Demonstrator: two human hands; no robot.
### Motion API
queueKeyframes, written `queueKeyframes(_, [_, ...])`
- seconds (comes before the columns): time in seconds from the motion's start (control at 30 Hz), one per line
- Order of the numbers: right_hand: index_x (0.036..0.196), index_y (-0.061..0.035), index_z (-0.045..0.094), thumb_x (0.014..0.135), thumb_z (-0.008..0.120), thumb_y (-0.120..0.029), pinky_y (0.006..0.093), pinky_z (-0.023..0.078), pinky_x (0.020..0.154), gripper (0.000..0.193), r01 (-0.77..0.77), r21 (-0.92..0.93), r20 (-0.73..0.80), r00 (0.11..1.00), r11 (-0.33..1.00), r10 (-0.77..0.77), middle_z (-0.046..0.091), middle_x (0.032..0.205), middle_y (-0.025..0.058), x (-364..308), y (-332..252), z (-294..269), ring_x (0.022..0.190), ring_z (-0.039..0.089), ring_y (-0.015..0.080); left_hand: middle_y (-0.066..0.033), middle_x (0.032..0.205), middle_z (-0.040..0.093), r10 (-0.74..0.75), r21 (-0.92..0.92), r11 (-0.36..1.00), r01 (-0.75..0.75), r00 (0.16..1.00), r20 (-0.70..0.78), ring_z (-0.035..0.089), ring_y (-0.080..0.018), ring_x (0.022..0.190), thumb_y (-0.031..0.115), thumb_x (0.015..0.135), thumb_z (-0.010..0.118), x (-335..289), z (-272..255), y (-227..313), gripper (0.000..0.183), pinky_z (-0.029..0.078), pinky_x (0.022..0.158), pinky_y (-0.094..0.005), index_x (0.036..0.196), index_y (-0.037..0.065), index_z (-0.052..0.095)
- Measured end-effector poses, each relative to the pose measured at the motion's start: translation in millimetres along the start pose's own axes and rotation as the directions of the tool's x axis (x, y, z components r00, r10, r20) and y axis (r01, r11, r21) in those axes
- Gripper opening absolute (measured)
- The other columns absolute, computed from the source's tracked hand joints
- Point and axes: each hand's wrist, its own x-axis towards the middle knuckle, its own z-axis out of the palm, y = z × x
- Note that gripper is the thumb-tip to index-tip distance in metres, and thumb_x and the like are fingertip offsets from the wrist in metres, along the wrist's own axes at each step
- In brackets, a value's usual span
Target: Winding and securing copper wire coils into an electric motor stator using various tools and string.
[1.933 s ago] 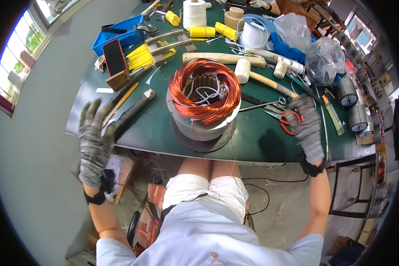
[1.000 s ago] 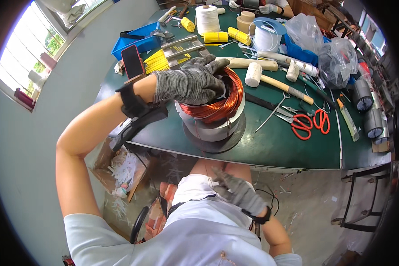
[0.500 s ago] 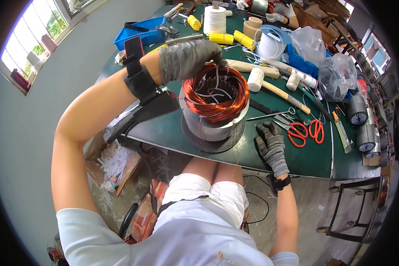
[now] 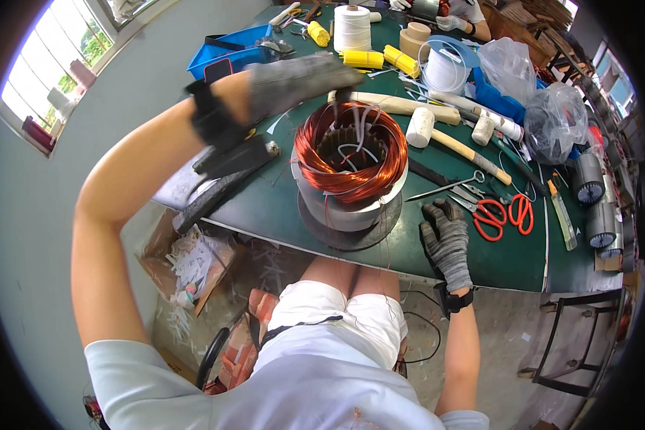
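A motor stator with a thick ring of copper windings [image 4: 315, 161] stands upright on a round dark base [image 4: 380, 233] at the table's front edge. White sleeved leads [image 4: 362, 129] rise from its inner bore, and thin copper wires hang down its front. My left hand [image 4: 301, 82], in a grey glove, reaches over the winding's far left rim with fingers pointing down. Its fingertips are dark and blurred, so what they touch or hold is unclear. My right hand [image 4: 448, 240], also gloved, lies on the table right of the stator, fingers apart and holding nothing, near red-handled scissors [image 4: 489, 218].
Mallets [image 4: 473, 154], pliers [image 4: 473, 190] and a cutter knife [image 4: 562, 215] lie to the right. Farther back are a blue tray [image 4: 247, 57], a white thread spool [image 4: 352, 30], yellow bundles and plastic bags [image 4: 555, 125]. Another person's gloved hand [image 4: 449, 23] works at the far side.
My left hand has risen slightly and shifted left from the leads at the bore, which now show more fully. My right hand keeps its place on the table; the whole view has shifted a little.
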Motion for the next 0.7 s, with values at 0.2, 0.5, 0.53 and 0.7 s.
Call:
queueKeyframes(0.2, [0.099,-0.008,0.062,0.068,0.066,-0.012,0.0407,0.038,0.09,0.031,-0.016,0.057,-0.015,1.0,0.998,0.017,0.056,0.105,0.0137,-2.8,0.5,1.8,0.102,0.049,0.0325,-0.0127,0.108,0.049,0.074,0.039,0.997,-0.071,0.994,-0.086,0.049,-0.0264,0.101,0.0,0.089,0.036,5.0,16.3,-13.1,0.037,0.038,0.094,-0.0316,0.124,0.006,0.041])
queueKeyframes(0.5, [0.098,-0.0086,0.062,0.068,0.065,-0.014,0.0412,0.04,0.088,0.03,0.004,0.023,-0.023,1.0,1.0,-0.003,0.056,0.103,0.0137,2.5,5.1,2.7,0.1,0.05,0.0328,-0.015,0.125,0.044,-0.53,0.024,0.839,0.544,0.827,-0.187,0.047,-0.0253,0.108,0.017,0.085,0.05,-2.4,53.4,66.4,0.02,0.032,0.099,-0.0317,0.091,0.003,0.063])
queueKeyframes(0.53, [0.098,-0.0086,0.062,0.068,0.065,-0.014,0.0412,0.04,0.088,0.03,0.003,0.015,-0.028,1.0,1.0,-0.003,0.056,0.103,0.0137,2.8,6.8,3.1,0.1,0.05,0.0328,-0.015,0.125,0.044,-0.524,0.021,0.843,0.538,0.829,-0.194,0.047,-0.0253,0.108,0.017,0.085,0.05,-1.0,46.2,63.4,0.02,0.032,0.099,-0.0317,0.091,0.003,0.063])
queueKeyframes(0.7, [0.096,-0.0091,0.062,0.069,0.063,-0.013,0.0413,0.041,0.084,0.027,-0.013,0.078,-0.04,0.999,0.997,0.016,0.056,0.102,0.0141,0.5,1.0,0.7,0.093,0.053,0.0335,-0.0047,0.107,0.054,-0.642,-0.996,0.076,0.046,0.767,-0.013,0.049,-0.0128,0.101,0.018,0.086,0.047,-27.7,54.0,42.8,0.023,0.034,0.094,-0.0266,0.099,0.002,0.057])
